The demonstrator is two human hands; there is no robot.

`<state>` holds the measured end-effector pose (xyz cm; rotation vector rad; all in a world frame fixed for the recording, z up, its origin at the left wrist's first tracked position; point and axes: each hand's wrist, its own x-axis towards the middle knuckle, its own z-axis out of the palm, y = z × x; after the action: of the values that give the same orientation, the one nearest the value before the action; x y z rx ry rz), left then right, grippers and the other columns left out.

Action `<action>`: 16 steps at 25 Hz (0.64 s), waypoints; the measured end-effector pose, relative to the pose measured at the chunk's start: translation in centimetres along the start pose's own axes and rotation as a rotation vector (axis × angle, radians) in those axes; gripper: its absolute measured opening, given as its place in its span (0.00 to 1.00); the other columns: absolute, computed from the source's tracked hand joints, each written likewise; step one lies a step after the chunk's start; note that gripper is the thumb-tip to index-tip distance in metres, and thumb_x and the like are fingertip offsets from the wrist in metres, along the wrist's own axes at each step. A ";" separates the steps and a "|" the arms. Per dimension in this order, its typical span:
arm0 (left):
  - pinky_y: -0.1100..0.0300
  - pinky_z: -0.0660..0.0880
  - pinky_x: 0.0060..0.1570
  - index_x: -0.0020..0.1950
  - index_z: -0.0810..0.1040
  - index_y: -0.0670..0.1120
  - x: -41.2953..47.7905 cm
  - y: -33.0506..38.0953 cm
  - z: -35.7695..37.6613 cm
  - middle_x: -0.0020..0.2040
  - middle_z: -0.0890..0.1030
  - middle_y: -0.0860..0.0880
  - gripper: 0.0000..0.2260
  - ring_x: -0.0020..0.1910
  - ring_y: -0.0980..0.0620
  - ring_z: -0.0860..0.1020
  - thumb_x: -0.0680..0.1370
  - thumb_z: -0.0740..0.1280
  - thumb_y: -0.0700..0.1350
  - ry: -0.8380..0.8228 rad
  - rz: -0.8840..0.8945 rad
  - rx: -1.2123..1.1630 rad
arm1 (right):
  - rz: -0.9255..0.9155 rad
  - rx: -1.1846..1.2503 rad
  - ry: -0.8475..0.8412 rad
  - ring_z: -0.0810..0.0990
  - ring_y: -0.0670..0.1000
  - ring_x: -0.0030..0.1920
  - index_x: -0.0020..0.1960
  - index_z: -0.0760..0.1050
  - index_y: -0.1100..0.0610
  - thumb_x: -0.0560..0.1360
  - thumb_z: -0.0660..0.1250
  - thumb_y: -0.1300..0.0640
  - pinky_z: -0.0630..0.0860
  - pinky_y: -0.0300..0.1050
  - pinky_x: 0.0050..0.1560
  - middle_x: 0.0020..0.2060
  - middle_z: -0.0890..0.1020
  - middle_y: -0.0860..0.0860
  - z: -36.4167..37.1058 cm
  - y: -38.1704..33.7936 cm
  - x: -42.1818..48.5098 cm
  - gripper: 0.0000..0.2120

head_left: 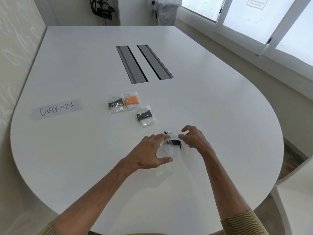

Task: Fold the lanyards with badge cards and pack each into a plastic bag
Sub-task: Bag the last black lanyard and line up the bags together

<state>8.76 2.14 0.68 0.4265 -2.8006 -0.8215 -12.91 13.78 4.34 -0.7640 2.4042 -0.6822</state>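
Ok, fingers first: left hand is spread wide and arched over the clear plastic bag, fingertips down at the bag's far-left edge, thumb down on its near part, so it's pressing, not gripping. Right hand is loosely curled, thumb and forefinger apart, tips just beside the right end of the folded black lanyard; nothing visibly pinched. The lanyard lies flat between the two hands, across the bag's far end. Left part looks greyed as if under film, so probably partly inside the bag, but the plastic is too clear to be sure. Its metal clip sticks out on the far side, just beyond the left fingertips. Further out, three packed bags: black lanyard bag nearest, then orange lanyard bag and another black one side by side, overlapping at the edges. Well left of those, a tape label reading "CHECK-IN". All on a white table with two cable slots mid-top. Windows along the right wall.
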 end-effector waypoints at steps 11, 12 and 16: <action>0.54 0.66 0.79 0.83 0.66 0.54 -0.6 0.0 1.7 0.81 0.72 0.56 0.40 0.79 0.55 0.70 0.76 0.71 0.70 -0.082 0.016 0.020 | -0.005 -0.112 -0.154 0.86 0.59 0.57 0.65 0.75 0.54 0.80 0.75 0.52 0.87 0.53 0.48 0.57 0.84 0.56 0.1 -0.6 -0.1 0.16; 0.55 0.66 0.79 0.83 0.66 0.54 -0.7 0.0 1.8 0.82 0.70 0.57 0.40 0.80 0.55 0.69 0.76 0.71 0.70 -0.089 0.007 0.013 | 0.005 -0.114 -0.177 0.86 0.58 0.57 0.65 0.74 0.53 0.80 0.74 0.52 0.87 0.54 0.49 0.56 0.84 0.55 0.0 -0.6 -0.2 0.17; 0.56 0.70 0.77 0.82 0.66 0.56 -1.0 0.2 1.9 0.81 0.70 0.60 0.38 0.79 0.57 0.70 0.76 0.72 0.70 -0.079 -0.019 -0.050 | 0.042 -0.051 -0.216 0.88 0.57 0.55 0.66 0.70 0.52 0.80 0.75 0.52 0.88 0.57 0.52 0.55 0.85 0.56 0.3 -1.0 -0.1 0.19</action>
<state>9.17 3.60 -0.88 0.4227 -2.8448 -0.9304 -12.27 13.01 4.73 -0.7646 2.2413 -0.4963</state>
